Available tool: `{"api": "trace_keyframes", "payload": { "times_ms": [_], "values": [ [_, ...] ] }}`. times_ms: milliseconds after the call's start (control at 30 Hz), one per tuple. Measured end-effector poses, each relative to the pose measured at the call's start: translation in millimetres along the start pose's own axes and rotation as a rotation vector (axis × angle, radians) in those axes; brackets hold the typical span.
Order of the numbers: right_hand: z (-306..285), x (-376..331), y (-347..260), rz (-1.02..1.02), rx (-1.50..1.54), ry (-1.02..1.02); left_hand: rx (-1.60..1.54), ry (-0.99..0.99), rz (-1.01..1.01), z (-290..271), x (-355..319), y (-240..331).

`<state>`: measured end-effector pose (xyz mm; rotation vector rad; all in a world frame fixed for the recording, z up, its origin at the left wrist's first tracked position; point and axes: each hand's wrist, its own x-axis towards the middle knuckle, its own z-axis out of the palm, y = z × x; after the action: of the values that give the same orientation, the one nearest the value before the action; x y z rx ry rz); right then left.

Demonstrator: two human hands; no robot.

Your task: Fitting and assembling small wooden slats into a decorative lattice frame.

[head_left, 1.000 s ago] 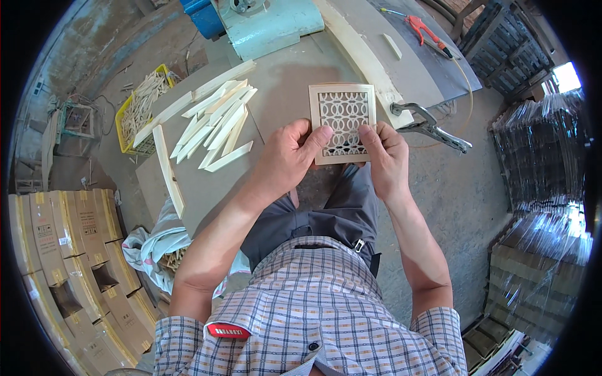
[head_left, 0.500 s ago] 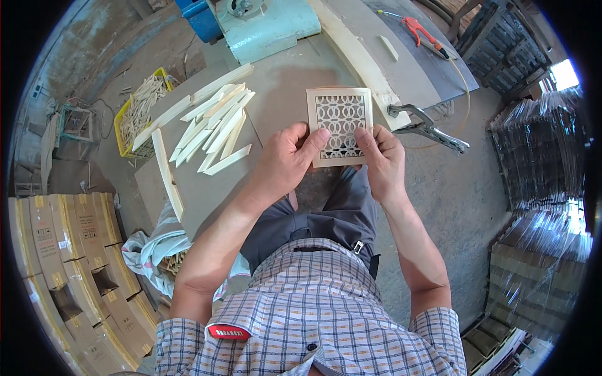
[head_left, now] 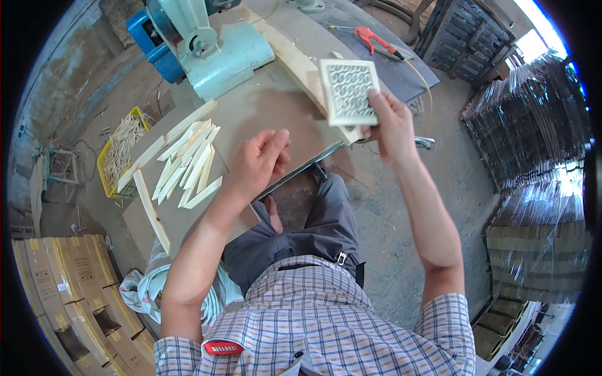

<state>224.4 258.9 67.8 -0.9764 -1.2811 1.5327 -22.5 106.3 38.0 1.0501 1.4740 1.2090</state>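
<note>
A small square wooden lattice panel [head_left: 349, 113] with a pale frame and a pattern of interlocking ovals is in my right hand [head_left: 394, 125]. My thumb lies on its right edge, and the other fingers are hidden behind it. The panel is tilted above the table, near the long wooden board [head_left: 295, 62]. My left hand [head_left: 260, 160] is apart from the panel, over the table's front edge, its fingers curled and nothing visible in them. To its left lies a loose pile of pale wooden strips [head_left: 188, 156] with angled ends.
A light-green and blue machine [head_left: 232, 62] stands at the table's back. An orange air blow gun [head_left: 370, 39] lies at back right. A metal clamp [head_left: 425, 143] shows partly behind my right wrist. Yellow basket [head_left: 103, 169], cardboard boxes [head_left: 81, 269] left; wrapped stacks [head_left: 530, 119] right.
My left hand has let go of the panel and curled. My right hand has carried the panel up and away from my body. The view has shifted, so the table appears lower and further left.
</note>
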Motion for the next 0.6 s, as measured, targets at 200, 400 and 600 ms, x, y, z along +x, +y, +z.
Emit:
{"api": "trace_keyframes", "payload": {
  "times_ms": [200,400,600],
  "values": [
    [-105.6,111.5,8.7,0.093,-0.205,0.254,0.746,0.071,0.533,6.2,11.9,-29.0],
    [-181.0,181.5,30.5,0.256,-0.299,0.273,0.883,0.114,0.6,12.6,12.5,-35.1],
    [-194.8,220.9,31.0,0.252,-0.939,0.3,0.902,0.081,0.55,14.9,16.8,-33.0]
  ]
}}
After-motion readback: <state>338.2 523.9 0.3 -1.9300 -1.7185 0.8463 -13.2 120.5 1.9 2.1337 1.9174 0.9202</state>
